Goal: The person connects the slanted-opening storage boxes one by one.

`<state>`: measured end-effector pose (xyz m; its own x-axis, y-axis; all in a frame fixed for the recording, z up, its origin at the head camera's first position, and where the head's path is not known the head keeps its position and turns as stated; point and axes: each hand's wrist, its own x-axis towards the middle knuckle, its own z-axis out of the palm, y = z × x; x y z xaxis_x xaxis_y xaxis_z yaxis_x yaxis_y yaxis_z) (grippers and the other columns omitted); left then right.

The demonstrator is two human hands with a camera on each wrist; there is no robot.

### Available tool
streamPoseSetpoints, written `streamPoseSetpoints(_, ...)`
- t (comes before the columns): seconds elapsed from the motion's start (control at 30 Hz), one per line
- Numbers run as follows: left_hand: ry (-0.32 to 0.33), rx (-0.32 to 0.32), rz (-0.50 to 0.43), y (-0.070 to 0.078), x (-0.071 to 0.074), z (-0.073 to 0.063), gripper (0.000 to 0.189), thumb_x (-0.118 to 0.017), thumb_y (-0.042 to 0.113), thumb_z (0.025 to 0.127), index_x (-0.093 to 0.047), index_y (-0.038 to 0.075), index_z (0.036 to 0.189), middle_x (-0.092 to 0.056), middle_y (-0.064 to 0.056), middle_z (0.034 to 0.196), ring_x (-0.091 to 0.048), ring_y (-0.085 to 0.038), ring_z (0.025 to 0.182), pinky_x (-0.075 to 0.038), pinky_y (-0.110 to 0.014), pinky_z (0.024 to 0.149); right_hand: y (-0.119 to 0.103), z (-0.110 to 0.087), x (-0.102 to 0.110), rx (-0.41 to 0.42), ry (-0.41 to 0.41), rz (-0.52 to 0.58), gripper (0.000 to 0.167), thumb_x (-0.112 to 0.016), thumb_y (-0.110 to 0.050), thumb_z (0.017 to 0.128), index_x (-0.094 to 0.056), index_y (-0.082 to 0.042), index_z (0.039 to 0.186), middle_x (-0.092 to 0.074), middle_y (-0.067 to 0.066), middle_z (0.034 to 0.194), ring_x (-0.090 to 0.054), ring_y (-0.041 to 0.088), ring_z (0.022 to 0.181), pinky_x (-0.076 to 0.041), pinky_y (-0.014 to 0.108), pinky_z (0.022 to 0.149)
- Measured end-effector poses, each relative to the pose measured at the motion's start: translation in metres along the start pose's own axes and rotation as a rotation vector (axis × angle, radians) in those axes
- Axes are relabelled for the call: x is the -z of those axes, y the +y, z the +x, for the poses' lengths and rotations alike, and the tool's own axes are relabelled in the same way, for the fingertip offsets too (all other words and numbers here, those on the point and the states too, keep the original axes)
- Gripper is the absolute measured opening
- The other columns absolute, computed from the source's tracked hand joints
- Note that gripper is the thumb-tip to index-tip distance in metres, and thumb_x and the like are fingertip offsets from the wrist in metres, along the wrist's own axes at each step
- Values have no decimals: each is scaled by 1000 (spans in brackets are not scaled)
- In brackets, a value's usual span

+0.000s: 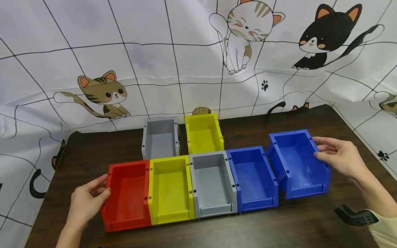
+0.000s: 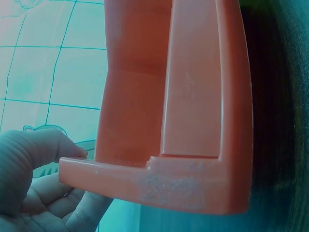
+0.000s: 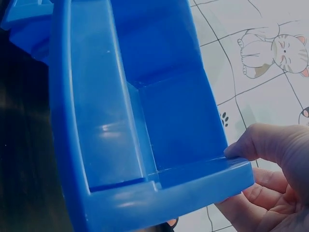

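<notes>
My left hand [image 1: 87,201] pinches the left side wall of a red bin [image 1: 130,195], thumb inside and fingers outside; the left wrist view shows this red bin [image 2: 193,82] close up. At the right, my right hand [image 1: 338,158] grips the right wall of a blue bin [image 1: 298,162]. That blue bin sits slightly turned against the row, its thumb-held edge [image 3: 207,171] clear in the right wrist view. Between them stand a yellow bin [image 1: 170,189], a grey bin [image 1: 212,182] and a second blue bin [image 1: 253,178], side by side with the red one.
Behind the row stand another grey bin [image 1: 160,136] and another yellow bin [image 1: 203,132], with a gap between them. All rest on a dark wooden table [image 1: 218,246]. A white cloth with cat drawings [image 1: 157,61] hangs behind and beside the table.
</notes>
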<state>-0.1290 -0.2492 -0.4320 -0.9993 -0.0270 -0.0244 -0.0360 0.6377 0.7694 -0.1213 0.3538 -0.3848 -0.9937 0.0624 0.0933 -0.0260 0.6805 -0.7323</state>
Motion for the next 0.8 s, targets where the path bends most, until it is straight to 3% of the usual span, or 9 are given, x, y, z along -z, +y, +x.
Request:
streamPoseSetpoints(0.4, -1, -3, 3, 0, 0, 0, 45, -56, 3, 89, -47, -10, 131, -58, -31, 115, -60, -34, 92, -55, -30, 65, 0, 2, -3, -24, -22, -52, 44, -64, -7, 87, -52, 11, 126, -63, 28, 100, -57, -8, 72, -50, 18, 59)
streamPoseSetpoints(0.8, -3, 12, 10, 2, 1, 1, 45, -56, 3, 89, -47, -9, 132, -58, -31, 115, -59, -36, 94, -55, -30, 64, 0, 4, -2, 8, -50, -60, 43, -63, -11, 89, -52, 13, 124, -64, 28, 99, -57, -7, 72, -50, 17, 59)
